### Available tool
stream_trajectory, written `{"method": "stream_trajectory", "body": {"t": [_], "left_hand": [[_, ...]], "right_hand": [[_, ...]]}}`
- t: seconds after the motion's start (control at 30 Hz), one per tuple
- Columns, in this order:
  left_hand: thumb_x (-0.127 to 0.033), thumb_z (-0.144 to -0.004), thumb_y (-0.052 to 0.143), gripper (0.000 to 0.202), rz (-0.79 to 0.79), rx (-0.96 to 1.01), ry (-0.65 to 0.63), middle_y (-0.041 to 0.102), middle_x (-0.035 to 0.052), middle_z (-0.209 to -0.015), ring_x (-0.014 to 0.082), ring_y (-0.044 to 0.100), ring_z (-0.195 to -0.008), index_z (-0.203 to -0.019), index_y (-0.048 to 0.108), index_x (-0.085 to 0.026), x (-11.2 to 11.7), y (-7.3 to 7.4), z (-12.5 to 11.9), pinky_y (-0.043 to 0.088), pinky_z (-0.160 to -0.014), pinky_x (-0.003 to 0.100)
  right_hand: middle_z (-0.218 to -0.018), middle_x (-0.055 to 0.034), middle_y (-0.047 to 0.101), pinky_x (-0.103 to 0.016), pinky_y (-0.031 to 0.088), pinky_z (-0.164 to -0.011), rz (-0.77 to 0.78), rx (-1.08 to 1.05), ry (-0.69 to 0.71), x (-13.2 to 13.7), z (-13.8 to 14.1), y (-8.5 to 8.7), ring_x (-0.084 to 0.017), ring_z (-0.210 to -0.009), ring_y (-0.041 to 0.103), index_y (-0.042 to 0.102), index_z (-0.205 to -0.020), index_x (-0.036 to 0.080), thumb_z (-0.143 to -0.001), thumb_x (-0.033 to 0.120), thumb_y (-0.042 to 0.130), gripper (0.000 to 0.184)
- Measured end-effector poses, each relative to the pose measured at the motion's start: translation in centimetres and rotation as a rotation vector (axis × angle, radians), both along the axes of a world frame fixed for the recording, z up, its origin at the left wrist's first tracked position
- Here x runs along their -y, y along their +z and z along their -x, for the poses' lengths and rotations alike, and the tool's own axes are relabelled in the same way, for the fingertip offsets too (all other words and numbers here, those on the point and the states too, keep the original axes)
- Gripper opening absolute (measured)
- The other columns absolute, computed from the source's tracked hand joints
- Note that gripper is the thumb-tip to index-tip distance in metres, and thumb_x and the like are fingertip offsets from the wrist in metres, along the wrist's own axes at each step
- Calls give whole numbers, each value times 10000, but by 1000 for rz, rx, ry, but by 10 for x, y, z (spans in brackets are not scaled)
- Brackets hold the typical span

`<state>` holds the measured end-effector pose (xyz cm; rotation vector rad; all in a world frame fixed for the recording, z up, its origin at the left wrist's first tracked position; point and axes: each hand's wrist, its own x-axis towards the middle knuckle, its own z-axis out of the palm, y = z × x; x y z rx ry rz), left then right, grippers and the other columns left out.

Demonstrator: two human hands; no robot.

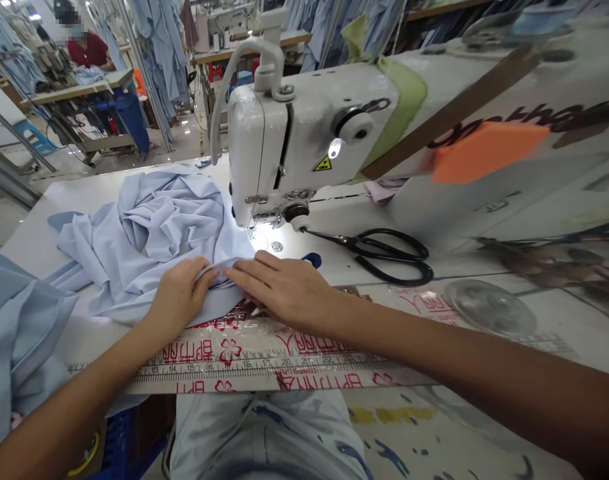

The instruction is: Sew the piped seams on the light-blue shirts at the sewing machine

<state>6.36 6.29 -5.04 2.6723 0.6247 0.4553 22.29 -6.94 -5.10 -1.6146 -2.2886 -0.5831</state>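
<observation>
A crumpled light blue garment (149,233) lies on the white sewing table (44,207), left of the sewing machine head (294,140). My left hand (179,297) rests on the garment's near edge, fingers curled and pinching a fold of the cloth. My right hand (284,287) lies flat on the same fold, fingers stretched out towards the left hand, just in front of the lit needle area (264,237).
Black scissors (384,253) lie right of the needle. A printed measuring tape (264,363) runs along the table's front edge. More blue cloth (19,333) hangs at the left. A round clear lid (489,307) sits at the right. A person sits at a far table (87,50).
</observation>
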Motion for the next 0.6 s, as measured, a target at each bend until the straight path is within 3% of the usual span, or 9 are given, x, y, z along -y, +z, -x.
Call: {"method": "stream_trajectory", "body": {"t": [0.13,0.23,0.3,0.4,0.47,0.53,0.6], "left_hand": [[-313,-878,370,258,46,4,30,447,-27,-585,121,422,-564,-681,459,-172,4,10,-1,311,-571,236],[-343,-886,350,291,119,-94,6,417,-40,-529,116,412,-514,-655,423,-181,7,16,8,298,-529,221],[-359,-892,353,304,145,-297,-66,436,-37,-514,124,445,-507,-655,432,-184,9,18,16,299,-512,218],[-339,-901,346,262,-84,-635,-31,510,1,-542,172,513,-515,-755,497,-183,10,18,23,286,-490,239],[-314,-912,307,264,-273,-750,29,558,43,-588,215,551,-536,-852,520,-172,11,21,22,292,-483,258],[-265,-907,310,238,-362,-750,16,595,74,-678,237,575,-588,-900,522,-158,14,27,16,330,-497,280],[-235,-870,407,149,-378,-647,-84,603,88,-813,247,582,-720,-926,516,-150,22,33,7,391,-569,313]], "right_hand": [[-752,-66,576,-273,331,-479,-1,25,-135,5,-1,9,-205,-767,472,585,-755,123,-819,70,475,138],[-702,-66,561,-283,337,-503,-114,62,-31,24,5,15,-189,-692,463,569,-694,121,-816,56,469,170],[-677,-61,561,-291,383,-567,-136,6,64,39,13,11,-170,-659,462,583,-719,116,-837,62,444,190],[-696,-74,588,-296,423,-622,-79,-93,110,53,27,-3,-156,-658,493,600,-765,100,-860,54,388,236],[-814,-126,635,-301,436,-598,-52,-83,81,59,35,-12,-169,-691,526,610,-809,84,-865,67,373,244],[-969,-186,634,-310,445,-562,-21,-13,38,64,41,-17,-187,-699,550,617,-870,63,-858,74,370,248],[-1042,-221,608,-310,444,-519,6,47,17,68,44,-18,-194,-669,561,616,-930,37,-849,67,358,272]]}}
